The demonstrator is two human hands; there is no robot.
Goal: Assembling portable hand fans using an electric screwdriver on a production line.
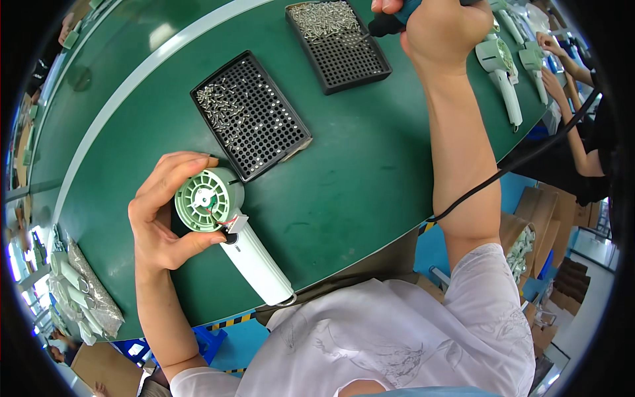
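My left hand (159,215) grips the round head of a pale green handheld fan (261,268), thumb and fingers on opposite sides. Its open head faces up, showing a ribbed ring, a white hub and thin wires leading to a small white connector. The white handle slants toward me, to the table's near edge. At the far right, my right hand (450,30) is closed around an electric screwdriver (387,25) with a black nose and teal body, partly cut off by the frame. The nose points left, over a black screw tray (360,73) heaped with small screws.
A second black perforated tray (271,126) with scattered screws lies beyond the fan. More fan bodies (506,99) rest at the right, near another person's hands (552,79). At left lies a bag with fan parts (86,291). A black cord (522,165) crosses by my right forearm.
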